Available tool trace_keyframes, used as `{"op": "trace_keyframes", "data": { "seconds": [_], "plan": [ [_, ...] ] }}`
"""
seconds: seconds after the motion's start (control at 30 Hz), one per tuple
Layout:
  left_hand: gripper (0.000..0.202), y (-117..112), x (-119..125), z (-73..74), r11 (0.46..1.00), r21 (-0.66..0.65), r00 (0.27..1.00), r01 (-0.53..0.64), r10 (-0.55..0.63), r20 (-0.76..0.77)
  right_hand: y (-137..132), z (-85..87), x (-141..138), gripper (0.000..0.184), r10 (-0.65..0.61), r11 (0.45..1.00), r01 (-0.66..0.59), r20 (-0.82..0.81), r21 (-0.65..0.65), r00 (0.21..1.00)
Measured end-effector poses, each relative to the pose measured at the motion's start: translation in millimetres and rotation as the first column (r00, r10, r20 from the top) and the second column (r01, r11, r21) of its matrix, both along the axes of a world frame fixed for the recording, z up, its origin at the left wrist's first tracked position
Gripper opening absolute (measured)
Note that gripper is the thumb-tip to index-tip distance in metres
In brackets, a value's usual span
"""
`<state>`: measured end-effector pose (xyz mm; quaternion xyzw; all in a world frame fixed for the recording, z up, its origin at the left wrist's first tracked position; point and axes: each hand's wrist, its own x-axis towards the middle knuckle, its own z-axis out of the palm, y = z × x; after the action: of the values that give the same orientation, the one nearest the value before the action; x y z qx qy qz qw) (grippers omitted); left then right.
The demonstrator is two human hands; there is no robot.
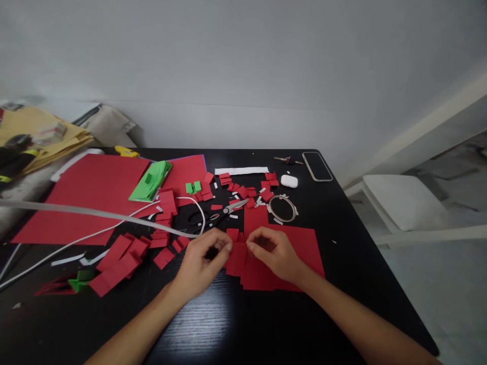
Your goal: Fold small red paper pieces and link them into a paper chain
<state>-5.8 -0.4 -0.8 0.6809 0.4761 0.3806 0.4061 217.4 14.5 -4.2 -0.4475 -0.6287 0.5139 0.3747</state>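
Note:
Both my hands rest on a black table (213,324) over a small stack of red paper pieces (238,258). My left hand (201,263) is curled, its thumb and fingers pinching the left edge of a red piece. My right hand (276,253) is curled too, fingertips pinching the same red paper from the right. Under my right hand lies a larger red sheet (304,243). Scissors (222,213) lie just beyond my hands, blades pointing right.
Several small red squares (243,191) and a pile of folded red pieces (119,261) litter the table. A big red sheet (87,195), green folded paper (151,181), a tape ring (282,208), an earbud case (289,181), a phone (317,166), keys (286,160) and a white cable (114,223) lie around.

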Motion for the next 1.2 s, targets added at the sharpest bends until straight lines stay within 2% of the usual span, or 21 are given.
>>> {"op": "trace_keyframes", "data": {
  "seconds": [0.17, 0.47, 0.67, 1.2],
  "plan": [
    [0.016, 0.5, 0.6, 2.0, 0.999, -0.001, 0.999, -0.034, 0.034, 0.026, 0.2, -1.5, 0.1, 0.010, 0.007, 1.000, -0.007, -0.002, 0.005, 1.000],
    [0.017, 0.2, 0.7, -1.4, 1.000, 0.007, 1.000, -0.015, 0.015, -0.004, -0.9, -1.4, 0.0, 0.010, -0.013, 1.000, 0.012, -0.045, -0.012, 0.999],
    [0.016, 0.1, 0.1, -0.6, 1.000, 0.017, 1.000, -0.009, 0.009, -0.023, 0.0, 1.3, 0.2, 0.011, 0.001, 0.999, -0.002, 0.024, 0.036, 1.000],
    [0.016, -0.6, 1.3, -0.8, 1.000, 0.021, 1.000, -0.007, 0.008, -0.028, 0.3, 2.6, -0.2, 0.011, 0.003, 0.999, -0.005, 0.042, 0.042, 0.999]
  ]
}}
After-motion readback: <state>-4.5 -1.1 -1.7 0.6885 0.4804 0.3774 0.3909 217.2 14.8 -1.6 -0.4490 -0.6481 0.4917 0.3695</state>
